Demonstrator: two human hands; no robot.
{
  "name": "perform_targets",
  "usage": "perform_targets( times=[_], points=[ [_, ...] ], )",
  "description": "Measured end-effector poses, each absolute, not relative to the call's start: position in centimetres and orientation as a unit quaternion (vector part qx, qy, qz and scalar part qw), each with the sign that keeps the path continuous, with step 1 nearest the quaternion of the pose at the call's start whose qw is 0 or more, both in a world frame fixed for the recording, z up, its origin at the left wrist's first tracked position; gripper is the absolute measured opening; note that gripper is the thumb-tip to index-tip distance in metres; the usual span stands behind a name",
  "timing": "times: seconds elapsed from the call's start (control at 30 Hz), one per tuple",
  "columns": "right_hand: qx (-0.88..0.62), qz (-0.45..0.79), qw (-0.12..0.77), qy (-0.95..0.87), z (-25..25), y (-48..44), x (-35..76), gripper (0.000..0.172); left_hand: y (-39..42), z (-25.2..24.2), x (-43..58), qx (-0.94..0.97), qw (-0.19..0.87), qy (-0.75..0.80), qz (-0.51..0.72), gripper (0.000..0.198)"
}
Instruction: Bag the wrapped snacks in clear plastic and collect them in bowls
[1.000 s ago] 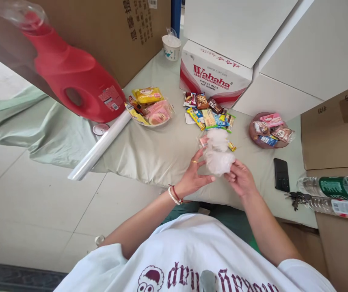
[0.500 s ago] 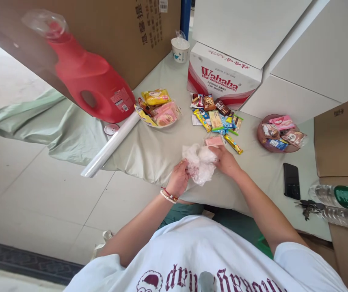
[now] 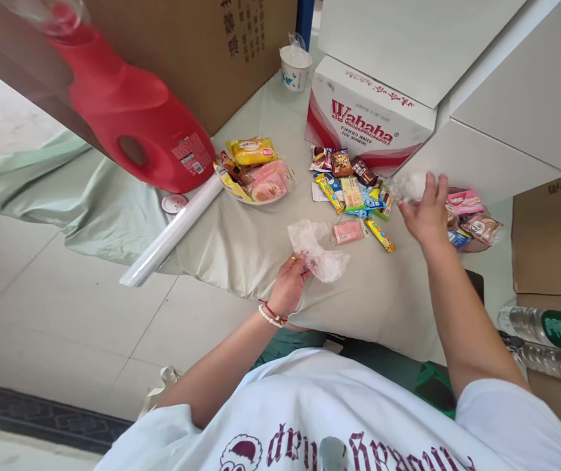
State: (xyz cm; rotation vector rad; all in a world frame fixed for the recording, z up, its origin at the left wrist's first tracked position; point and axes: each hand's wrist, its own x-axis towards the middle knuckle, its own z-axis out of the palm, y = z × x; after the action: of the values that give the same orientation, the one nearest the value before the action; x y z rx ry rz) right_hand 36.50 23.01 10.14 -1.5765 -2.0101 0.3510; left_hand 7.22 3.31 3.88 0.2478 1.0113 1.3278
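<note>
My left hand (image 3: 290, 281) pinches a crumpled sheet of thin clear plastic film (image 3: 326, 258) above the cloth-covered table. Farther right, my right hand (image 3: 430, 212) has its fingers spread and holds nothing. Just beyond its fingers lies a whitish clump of plastic film (image 3: 410, 186), between the snack pile and the bowl of snacks (image 3: 476, 245), which my hand partly hides. Behind the left hand's film are a flat pink packet (image 3: 349, 231) and a yellow snack stick (image 3: 381, 235). Several small wrapped snacks (image 3: 351, 190) lie in a pile beyond them.
On the left are a plate of wrapped cakes (image 3: 270, 198), a roll of clear film (image 3: 172, 229) and a big red jug (image 3: 147, 124). A Wahaba carton (image 3: 368, 124) and a paper cup (image 3: 294, 69) stand behind. Bottles (image 3: 555, 327) lie at right.
My right hand has left the film in front of me and moved right and away, opening beside a whitish plastic clump. The left hand still grips its film. The view has shifted slightly.
</note>
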Motion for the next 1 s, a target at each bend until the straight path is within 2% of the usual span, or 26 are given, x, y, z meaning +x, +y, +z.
perform_targets(
  times=[0.07,0.13,0.2,0.27,0.37,0.5,0.53,0.57,0.63,0.7,0.77,0.83,0.93,1.0],
  points=[
    [-0.563,0.218,0.279,-0.746,9.4,18.0,32.6,0.084,3.3,4.0,7.6,0.115,0.674,0.444,0.579,0.033],
    [-0.493,0.365,0.212,-0.761,8.0,12.7,29.0,0.077,3.4,4.1,7.8,0.129,0.675,0.453,0.568,0.037],
    [-0.457,0.451,0.127,-0.756,6.5,9.0,27.0,0.046,3.5,4.3,7.8,0.146,0.658,0.478,0.563,0.038],
    [-0.462,0.499,0.099,-0.726,5.5,7.9,27.6,0.03,3.6,4.4,7.3,0.157,0.627,0.511,0.566,0.035],
    [-0.54,0.469,0.189,-0.673,6.5,10.5,32.4,0.035,3.3,4.5,6.4,0.171,0.598,0.543,0.564,0.032],
    [-0.665,0.195,0.355,-0.627,10.5,13.8,37.4,0.063,2.3,4.6,6.6,0.248,0.565,0.563,0.55,0.029],
    [-0.667,0.177,0.372,-0.621,11.2,13.5,37.2,0.064,1.9,4.6,7.0,0.272,0.552,0.566,0.548,0.027],
    [-0.654,0.207,0.375,-0.623,11.6,12.5,36.2,0.063,1.6,4.6,7.5,0.293,0.538,0.572,0.545,0.026],
    [-0.593,0.359,0.342,-0.635,11.2,9.6,32.6,0.058,1.0,4.8,8.5,0.326,0.515,0.588,0.531,0.023],
    [-0.537,0.485,0.29,-0.626,9.9,6.3,28.4,0.062,0.5,5.0,9.2,0.359,0.502,0.603,0.506,0.023],
    [-0.534,0.534,0.286,-0.59,8.5,4.2,25.3,0.055,0.3,5.1,9.4,0.377,0.508,0.602,0.488,0.025],
    [-0.552,0.551,0.324,-0.535,7.8,3.7,24.6,0.043,0.3,4.9,9.1,0.355,0.544,0.581,0.49,0.031],
    [-0.562,0.589,0.368,-0.448,8.0,4.6,26.6,0.046,0.4,4.4,7.8,0.296,0.601,0.547,0.502,0.04],
    [-0.56,0.618,0.364,-0.415,8.5,5.0,28.4,0.05,0.3,4.0,6.9,0.28,0.608,0.546,0.504,0.043]
  ],
)
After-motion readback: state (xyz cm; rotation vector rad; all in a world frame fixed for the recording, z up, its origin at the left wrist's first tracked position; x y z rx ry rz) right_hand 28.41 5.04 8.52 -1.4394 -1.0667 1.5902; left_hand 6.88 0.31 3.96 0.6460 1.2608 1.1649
